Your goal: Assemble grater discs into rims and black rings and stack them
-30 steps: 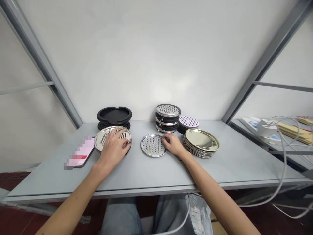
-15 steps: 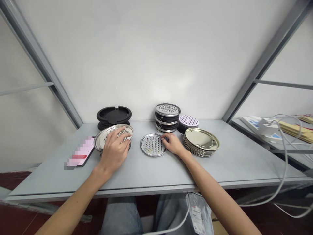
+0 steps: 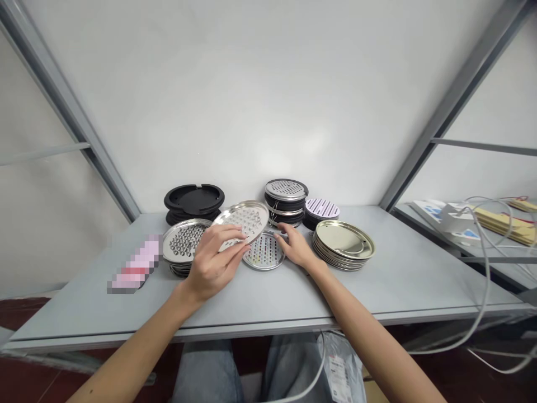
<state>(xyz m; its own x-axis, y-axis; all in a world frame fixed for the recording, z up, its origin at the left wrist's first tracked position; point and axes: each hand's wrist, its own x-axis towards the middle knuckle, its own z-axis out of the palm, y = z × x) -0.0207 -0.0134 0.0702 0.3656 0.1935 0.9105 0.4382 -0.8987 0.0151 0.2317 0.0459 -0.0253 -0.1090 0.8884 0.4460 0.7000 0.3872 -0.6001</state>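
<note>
Place: light-industrial workstation | grey steel-framed bench (image 3: pixel 403 285) | stacked metal grater discs (image 3: pixel 286 190)

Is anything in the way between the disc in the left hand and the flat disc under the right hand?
Nothing visible stands between them. The perforated steel disc, held tilted in the left hand, overlaps the flat perforated disc in this view. The right hand rests at that flat disc's right rim.

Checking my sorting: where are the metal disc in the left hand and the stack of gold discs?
metal disc (image 3: pixel 245 219), head view, its holed face.
stack of gold discs (image 3: pixel 344 238), head view, top disc's middle.
</note>
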